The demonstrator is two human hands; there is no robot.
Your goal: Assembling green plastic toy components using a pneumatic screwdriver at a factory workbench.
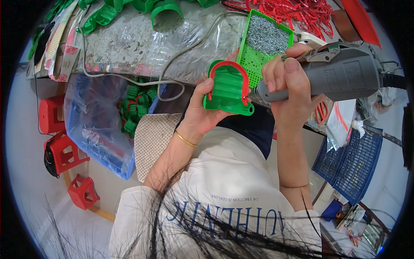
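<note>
My left hand (195,114) grips a green plastic shell (228,88) with a ribbed inside and a small eyelet at one corner. An arched red plastic handle (227,64) lies along its rim, its ends down at the two sides. Wrapped in my right hand (293,84) is a grey electric screwdriver (345,75), held level with its nose toward the shell. That nose comes close to the handle's right end; I cannot tell if the bit touches it. Just beyond the hands, a green perforated tray (253,62) holds a heap of small screws (267,35).
Red plastic strips (289,15) pile up at the back right, green shells (166,11) at the back left. A grey cable (172,64) loops over the table edge. Left below stands a plastic-lined blue crate (97,125) with green pieces, near red stools (84,192). Blue baskets (358,168) stand right.
</note>
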